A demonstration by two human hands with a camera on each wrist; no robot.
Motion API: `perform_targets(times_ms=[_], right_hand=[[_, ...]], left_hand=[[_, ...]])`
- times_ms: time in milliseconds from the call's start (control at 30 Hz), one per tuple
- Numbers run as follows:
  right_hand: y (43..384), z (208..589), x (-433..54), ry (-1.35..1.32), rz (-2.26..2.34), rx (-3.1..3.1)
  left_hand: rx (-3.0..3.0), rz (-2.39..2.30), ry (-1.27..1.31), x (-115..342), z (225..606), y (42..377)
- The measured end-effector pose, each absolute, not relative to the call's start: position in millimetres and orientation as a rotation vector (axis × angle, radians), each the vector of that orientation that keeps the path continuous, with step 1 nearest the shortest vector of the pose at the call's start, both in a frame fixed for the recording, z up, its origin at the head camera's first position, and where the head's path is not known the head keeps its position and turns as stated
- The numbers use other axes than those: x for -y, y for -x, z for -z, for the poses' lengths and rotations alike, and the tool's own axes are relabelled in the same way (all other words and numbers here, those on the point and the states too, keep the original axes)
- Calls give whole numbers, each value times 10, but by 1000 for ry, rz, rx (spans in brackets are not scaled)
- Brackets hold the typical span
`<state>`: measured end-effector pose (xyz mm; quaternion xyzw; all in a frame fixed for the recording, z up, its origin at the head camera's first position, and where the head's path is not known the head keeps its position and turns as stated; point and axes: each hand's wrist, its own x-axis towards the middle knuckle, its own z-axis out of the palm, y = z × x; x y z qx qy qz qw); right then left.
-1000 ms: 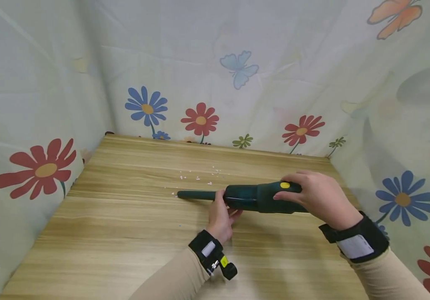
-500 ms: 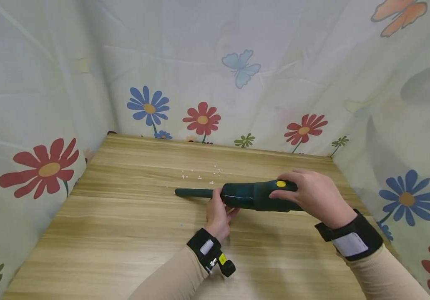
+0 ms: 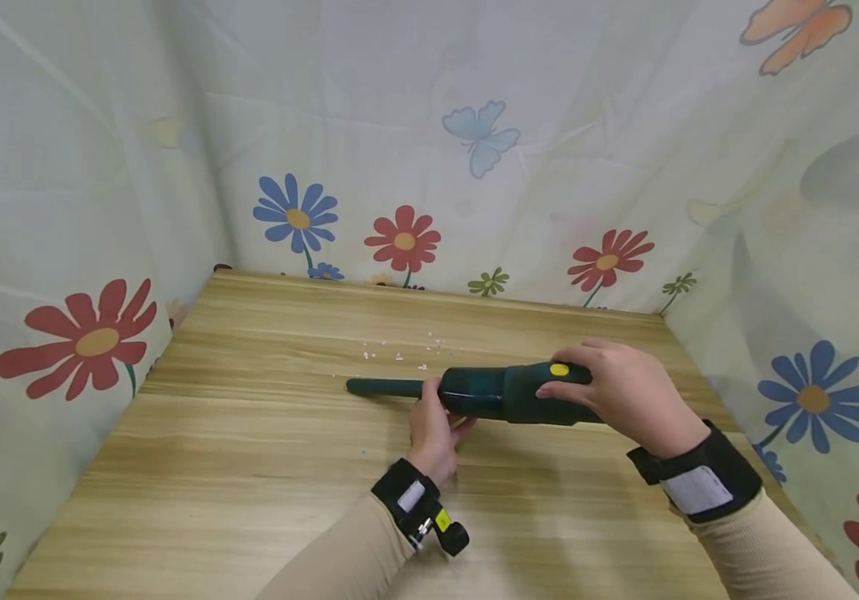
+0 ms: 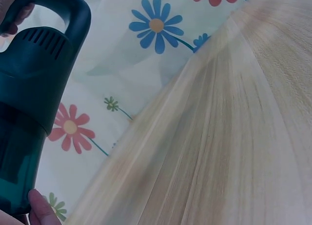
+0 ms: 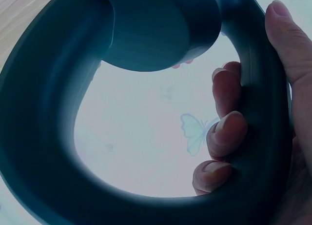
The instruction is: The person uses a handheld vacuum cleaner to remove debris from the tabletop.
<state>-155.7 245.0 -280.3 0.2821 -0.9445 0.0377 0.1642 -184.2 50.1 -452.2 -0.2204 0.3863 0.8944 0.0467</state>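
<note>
A dark green handheld vacuum cleaner (image 3: pixel 474 393) lies level across the head view, its narrow nozzle (image 3: pixel 384 387) pointing left, low over the wooden table. My right hand (image 3: pixel 627 392) grips its loop handle (image 5: pixel 263 112); in the right wrist view the fingers curl through the loop, with the thumb along the outside. My left hand (image 3: pixel 432 433) holds the front end from below, where the nozzle meets the body, thumb on the near side. Small white scraps (image 3: pixel 399 357) lie scattered just beyond the nozzle. One scrap sits close to the nozzle tip.
The wood-grain table (image 3: pixel 264 500) is bounded at the back and sides by a pale curtain (image 3: pixel 369 100) printed with flowers and butterflies. A tiny blue speck (image 3: pixel 363 452) lies on the table left of my left hand. Both wrists wear black straps.
The vacuum cleaner, held in both hands, has shifted slightly left. White scraps seen by the nozzle tip a second ago no longer show there. The view has also shifted a little.
</note>
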Motion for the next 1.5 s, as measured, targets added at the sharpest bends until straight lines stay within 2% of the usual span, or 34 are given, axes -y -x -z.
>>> perform_targets(times_ms=[533, 1000, 1500], right_hand=[[1551, 2801, -2380, -773, -119, 2741], [1557, 2804, -2157, -815, -141, 2725], [1450, 2699, -2337, -773, -102, 2715]], left_hand=[[-1168, -2765, 681, -463, 4543, 1872], [-1125, -2815, 805, -335, 4519, 1976], [-1032, -2741, 538, -465, 4550, 1953]])
